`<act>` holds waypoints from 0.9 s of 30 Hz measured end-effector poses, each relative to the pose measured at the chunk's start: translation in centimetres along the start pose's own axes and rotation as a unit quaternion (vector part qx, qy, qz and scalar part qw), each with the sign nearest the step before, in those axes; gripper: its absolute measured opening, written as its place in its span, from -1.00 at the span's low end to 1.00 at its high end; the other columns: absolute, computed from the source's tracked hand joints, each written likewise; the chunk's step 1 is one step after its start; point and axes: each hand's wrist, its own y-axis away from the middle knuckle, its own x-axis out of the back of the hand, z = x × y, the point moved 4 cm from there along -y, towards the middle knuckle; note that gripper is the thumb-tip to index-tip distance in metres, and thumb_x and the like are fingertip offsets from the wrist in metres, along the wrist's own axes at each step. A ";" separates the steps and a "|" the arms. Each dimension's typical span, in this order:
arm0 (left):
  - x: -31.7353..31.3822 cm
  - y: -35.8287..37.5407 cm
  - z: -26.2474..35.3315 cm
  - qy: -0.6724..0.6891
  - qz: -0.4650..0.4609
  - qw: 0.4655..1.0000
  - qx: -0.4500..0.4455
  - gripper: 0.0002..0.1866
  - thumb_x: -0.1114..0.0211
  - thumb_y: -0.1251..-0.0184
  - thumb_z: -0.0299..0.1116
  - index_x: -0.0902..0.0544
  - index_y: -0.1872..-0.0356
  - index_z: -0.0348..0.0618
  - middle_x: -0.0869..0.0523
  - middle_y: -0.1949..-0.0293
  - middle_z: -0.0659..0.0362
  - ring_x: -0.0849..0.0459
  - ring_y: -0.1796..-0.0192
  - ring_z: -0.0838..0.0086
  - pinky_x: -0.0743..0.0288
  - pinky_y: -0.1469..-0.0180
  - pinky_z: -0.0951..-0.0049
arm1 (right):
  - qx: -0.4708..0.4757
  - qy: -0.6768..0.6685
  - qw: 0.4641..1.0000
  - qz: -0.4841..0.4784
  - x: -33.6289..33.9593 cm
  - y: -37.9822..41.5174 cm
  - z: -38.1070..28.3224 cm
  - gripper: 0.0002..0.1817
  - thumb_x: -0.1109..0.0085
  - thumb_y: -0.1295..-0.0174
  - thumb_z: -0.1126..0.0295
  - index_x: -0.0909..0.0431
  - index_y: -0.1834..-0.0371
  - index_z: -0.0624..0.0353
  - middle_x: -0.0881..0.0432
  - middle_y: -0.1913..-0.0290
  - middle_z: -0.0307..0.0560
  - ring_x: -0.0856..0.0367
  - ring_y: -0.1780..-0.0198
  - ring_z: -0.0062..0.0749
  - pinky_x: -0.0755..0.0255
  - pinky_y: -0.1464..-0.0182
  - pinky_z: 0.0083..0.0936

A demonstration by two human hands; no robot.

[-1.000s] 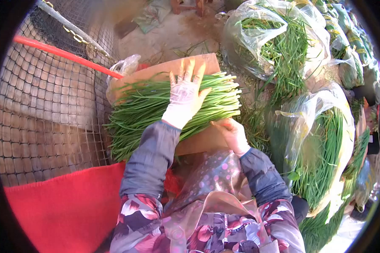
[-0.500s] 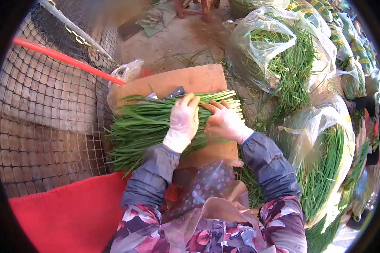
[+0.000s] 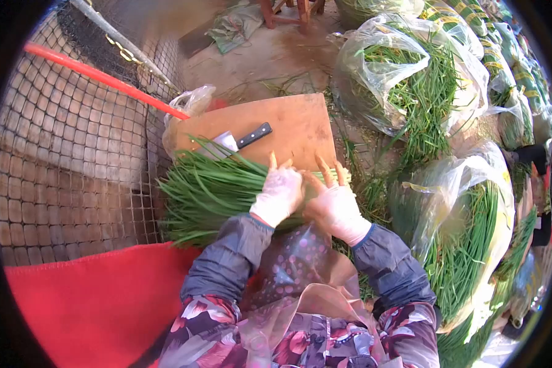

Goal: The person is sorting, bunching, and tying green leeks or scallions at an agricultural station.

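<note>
A bundle of long green chives (image 3: pixel 211 193) lies across the near part of a wooden board (image 3: pixel 303 126), with its leafy ends fanned to the left. My left hand (image 3: pixel 279 193), in a pale glove with worn fingertips, is wrapped over the bundle near its stem end. Just to the right, my right hand (image 3: pixel 337 205), gloved likewise, grips the stems, and its fingers partly hide the pale cut ends. Beyond the chives rests a knife (image 3: pixel 254 135) with a black handle; leaves cover part of its blade.
Wire mesh (image 3: pixel 73 165) and a red bar (image 3: pixel 104 78) stand on the left, above a red cloth (image 3: pixel 98 300). Clear plastic bags of chives, one at the back right (image 3: pixel 380 73) and one nearer (image 3: pixel 444 184), flank the board. Loose leaves litter the ground.
Both hands have drawn the chives toward my body and gathered the stems closer together. More of the board and the knife now shows.
</note>
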 end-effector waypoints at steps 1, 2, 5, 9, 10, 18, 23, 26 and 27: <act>0.2 0.9 0.5 -0.005 0.007 1.000 -0.001 -0.77 -0.08 -0.33 -0.32 -0.68 0.22 -0.17 -0.70 0.29 0.02 -0.61 -0.03 0.13 0.03 -0.42 -0.10 | 0.027 0.096 0.994 -0.035 0.2 -0.3 -0.6 -0.86 -0.36 0.18 0.20 -0.70 0.56 -0.04 -0.47 -0.25 0.05 -0.05 -0.47 0.21 0.12 -0.42 0.22; 0.5 1.5 0.7 0.048 -0.031 0.998 0.033 -0.79 -0.06 -0.35 -0.33 -0.64 0.25 -0.17 -0.66 0.35 -0.01 -0.62 0.05 0.10 -0.15 -0.35 -0.02 | 0.040 0.117 0.990 -0.068 0.0 -0.6 -0.6 -0.83 -0.34 0.14 0.14 -0.70 0.54 -0.08 -0.46 -0.26 0.03 -0.09 -0.44 0.23 0.13 -0.41 0.22; 0.4 3.5 1.1 0.121 0.018 0.991 0.057 -0.80 -0.04 -0.37 -0.33 -0.61 0.24 -0.17 -0.64 0.36 0.00 -0.63 0.12 0.09 -0.31 -0.22 -0.01 | 0.033 -0.043 0.990 -0.127 -2.6 -0.5 2.5 -0.83 -0.34 0.13 0.10 -0.72 0.50 -0.13 -0.47 -0.25 0.01 -0.18 -0.39 0.25 0.12 -0.40 0.24; 0.1 2.5 0.0 0.170 -0.033 0.980 0.099 -0.80 -0.05 -0.35 -0.33 -0.59 0.22 -0.21 -0.65 0.33 -0.09 -0.63 0.19 -0.01 -0.49 0.05 0.06 | -0.001 -0.111 0.975 -0.191 -2.6 -1.2 3.1 -0.80 -0.34 0.09 0.10 -0.72 0.46 -0.10 -0.52 -0.20 0.02 -0.40 -0.23 0.05 -0.18 -0.29 -0.01; -1.4 2.2 -2.1 0.220 0.039 0.969 0.107 -0.81 -0.07 -0.33 -0.36 -0.58 0.21 -0.22 -0.65 0.31 -0.15 -0.63 0.21 -0.06 -0.52 0.16 0.10 | -0.018 -0.108 0.977 -0.181 -2.4 -1.2 2.8 -0.78 -0.34 0.09 0.09 -0.72 0.45 -0.07 -0.51 -0.21 0.05 -0.47 -0.16 0.00 -0.33 -0.16 -0.14; -4.3 1.7 -9.1 0.502 0.066 0.713 0.485 -0.80 -0.34 -0.16 -0.47 -0.53 0.23 -0.24 -0.66 0.39 -0.01 -0.70 0.44 0.30 -0.61 0.46 0.30 | -0.039 -0.084 0.981 -0.171 -3.0 -1.0 2.7 -0.74 -0.29 0.09 0.08 -0.73 0.41 -0.04 -0.45 -0.26 0.12 -0.55 -0.06 0.05 -0.42 -0.09 -0.21; -3.7 0.1 -8.5 0.164 -0.067 0.888 0.424 -0.72 -0.46 -0.02 -0.14 -0.69 0.34 -0.09 -0.75 0.28 0.02 -0.73 0.21 0.23 -0.57 0.14 0.23 | -0.046 -0.064 0.979 -0.190 -3.3 -0.9 2.8 -0.71 -0.23 0.06 0.07 -0.74 0.38 -0.03 -0.43 -0.29 0.11 -0.55 -0.08 0.00 -0.42 -0.12 -0.26; -4.5 0.1 -8.7 0.202 -0.064 0.873 0.439 -0.73 -0.42 -0.06 -0.12 -0.69 0.36 -0.09 -0.74 0.29 0.02 -0.71 0.16 0.14 -0.54 0.09 0.22 | -0.043 -0.076 0.984 -0.156 -3.4 -0.8 2.9 -0.72 -0.24 0.08 0.08 -0.74 0.40 -0.03 -0.45 -0.28 0.07 -0.52 -0.13 -0.05 -0.39 -0.14 -0.24; -4.6 0.3 -8.7 0.226 -0.059 0.865 0.445 -0.74 -0.40 -0.07 -0.12 -0.69 0.37 -0.09 -0.74 0.29 0.00 -0.71 0.16 0.15 -0.54 0.10 0.23 | -0.047 -0.078 0.984 -0.155 -3.5 -0.7 3.0 -0.72 -0.24 0.08 0.08 -0.74 0.40 -0.03 -0.45 -0.28 0.07 -0.52 -0.13 -0.05 -0.39 -0.14 -0.24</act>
